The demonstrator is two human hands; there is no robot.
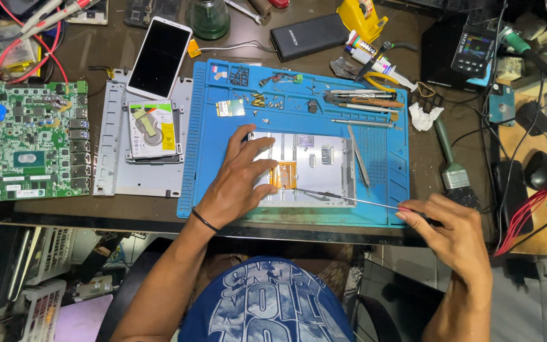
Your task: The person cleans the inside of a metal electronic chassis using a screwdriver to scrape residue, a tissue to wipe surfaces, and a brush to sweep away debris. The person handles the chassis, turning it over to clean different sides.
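Note:
My left hand lies flat on a silver metal case plate in the middle of a blue work mat, its fingers spread over the plate's left part beside an orange patch. My right hand grips the handle end of a long thin screwdriver at the mat's lower right corner. The screwdriver's shaft runs left, and its tip rests on the plate near the orange patch.
A green circuit board lies far left. Beside it is a grey bracket with a hard drive and a white phone. Tweezers, screws and small tools fill the mat's top. A brush lies on the right.

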